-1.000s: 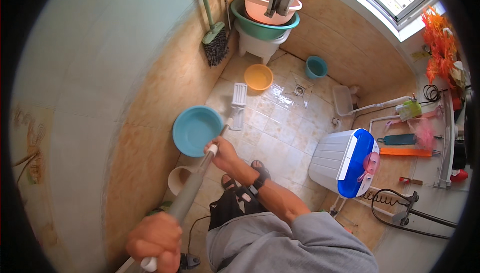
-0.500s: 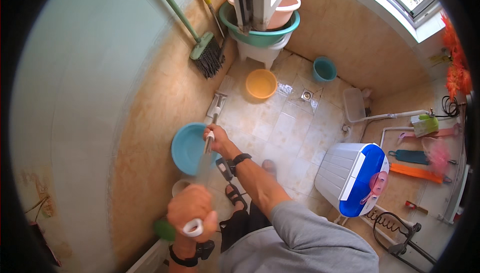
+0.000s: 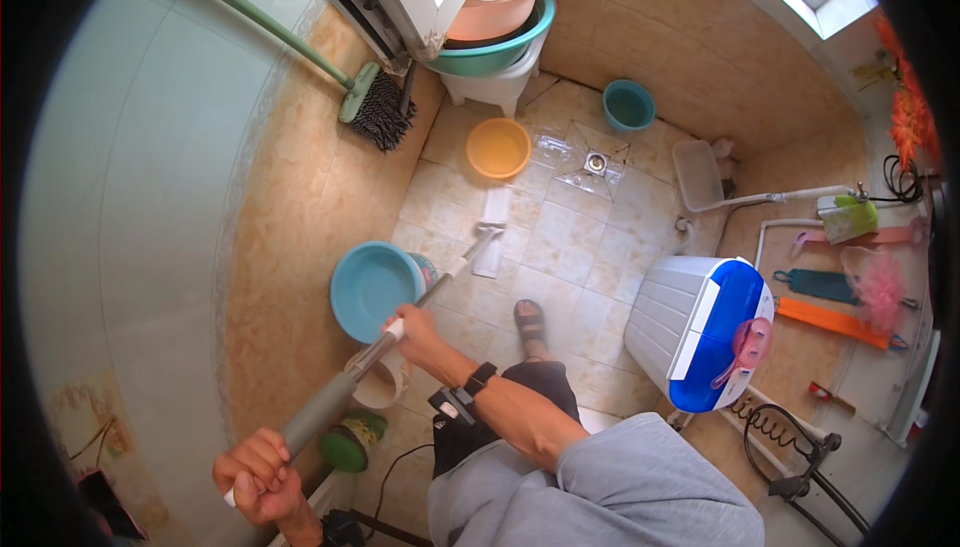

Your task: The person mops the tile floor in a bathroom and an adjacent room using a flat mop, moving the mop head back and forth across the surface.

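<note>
I hold a flat mop slantwise across the floor. Its white head (image 3: 490,233) lies on the tiles below the orange basin. My left hand (image 3: 262,477), at the lower left, is closed round the top end of the grey mop handle (image 3: 320,415). Farther down, my right hand (image 3: 414,339) grips the metal pole by a white collar. A light blue basin (image 3: 375,292) stands just left of the pole. Under the handle, partly covered by it, is a pale bucket (image 3: 380,384).
An orange basin (image 3: 498,148) and a teal bucket (image 3: 628,105) stand near the floor drain (image 3: 597,163). Stacked basins (image 3: 490,52) rest on a white stool. A green broom (image 3: 370,107) leans at the left wall. The white-and-blue washing machine (image 3: 695,335) stands right; a green container (image 3: 345,447) sits lower left.
The mop head has swung right, from beside the left wall onto the open tiles. My left hand has moved down and left with the handle's end, and my right hand slightly lower.
</note>
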Motion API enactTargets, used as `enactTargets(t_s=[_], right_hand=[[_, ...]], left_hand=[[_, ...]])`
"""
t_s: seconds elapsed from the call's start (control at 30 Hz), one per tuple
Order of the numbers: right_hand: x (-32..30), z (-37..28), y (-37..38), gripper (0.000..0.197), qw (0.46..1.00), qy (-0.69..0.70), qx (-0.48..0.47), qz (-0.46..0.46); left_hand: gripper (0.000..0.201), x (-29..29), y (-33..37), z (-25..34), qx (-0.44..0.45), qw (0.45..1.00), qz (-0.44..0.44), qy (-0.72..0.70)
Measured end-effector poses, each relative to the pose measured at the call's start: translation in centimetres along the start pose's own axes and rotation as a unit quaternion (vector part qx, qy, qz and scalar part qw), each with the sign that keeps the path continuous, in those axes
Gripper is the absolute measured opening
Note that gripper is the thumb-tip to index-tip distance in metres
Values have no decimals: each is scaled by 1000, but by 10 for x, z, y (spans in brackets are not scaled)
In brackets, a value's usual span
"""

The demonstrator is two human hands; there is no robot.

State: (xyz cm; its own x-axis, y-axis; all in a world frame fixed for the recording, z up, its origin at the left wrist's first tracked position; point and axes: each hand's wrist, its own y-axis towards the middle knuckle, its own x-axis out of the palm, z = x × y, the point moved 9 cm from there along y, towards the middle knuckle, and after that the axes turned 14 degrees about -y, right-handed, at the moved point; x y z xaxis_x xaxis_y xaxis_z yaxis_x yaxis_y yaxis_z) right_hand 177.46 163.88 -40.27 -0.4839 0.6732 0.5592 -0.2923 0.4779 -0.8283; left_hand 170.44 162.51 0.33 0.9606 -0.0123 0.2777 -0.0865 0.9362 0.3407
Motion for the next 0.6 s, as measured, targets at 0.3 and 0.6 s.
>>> enactTargets(t_s=[0.3,0.6], right_hand=[[-118,-103,-3,11,978,-132,-134,84],[-166,-173,-65,12,948,-229,-121,182]], left_hand=[[17,12,-77,-75,-16,986,138,-94],[18,99,-117,-78,-98,993,-40,-49]])
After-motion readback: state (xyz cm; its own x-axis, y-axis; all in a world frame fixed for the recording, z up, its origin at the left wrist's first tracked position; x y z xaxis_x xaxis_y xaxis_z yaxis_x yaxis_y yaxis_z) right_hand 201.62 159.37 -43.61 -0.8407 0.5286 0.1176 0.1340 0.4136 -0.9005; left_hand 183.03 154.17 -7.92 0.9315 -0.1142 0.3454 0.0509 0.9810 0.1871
